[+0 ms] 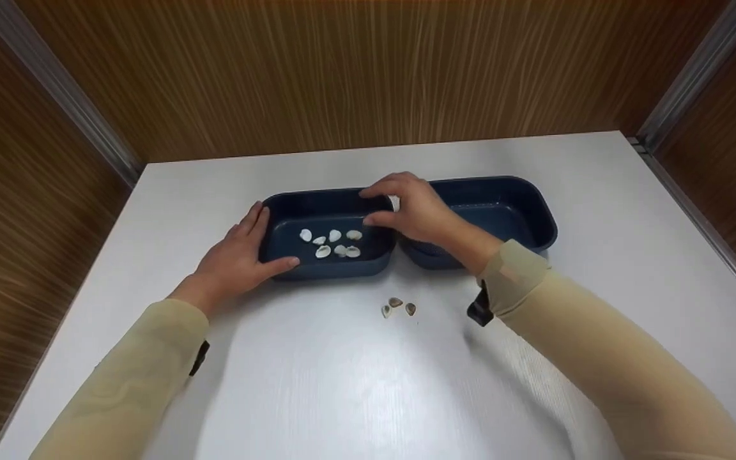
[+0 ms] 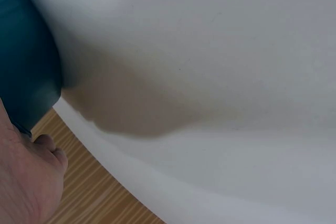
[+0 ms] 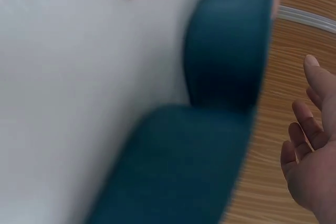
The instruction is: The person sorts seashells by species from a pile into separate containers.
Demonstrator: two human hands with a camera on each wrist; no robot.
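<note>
While both hands sit at the left tray, the key relation is where the loose shells lie from them: three small shells rest on the white table just near of the gap between the two dark blue trays, nearer the right hand than the left hand, and slightly near-left of the right wrist. The left tray's long axis runs left-right, same as the right tray, and the two stand side by side, touching or almost touching at the middle. Inside the left tray lie about seven pale shells, scattered on its floor. Left hand rests flat against the tray's left end wall, fingers straight along the outer wall and rim, thumb along the near wall; it braces rather than clamps, nothing pinched. Right hand hovers over the tray's right end, fingers loosely curved and spread, fingertips at the far rim and thumb toward the inside; the right wrist view shows the palm open with fingers apart and nothing between them. Whether the fingertips actually touch the rim I cannot tell. Left wrist view shows only the tray's wall, table and part of the hand. Wood-grain walls surround the table.
</note>
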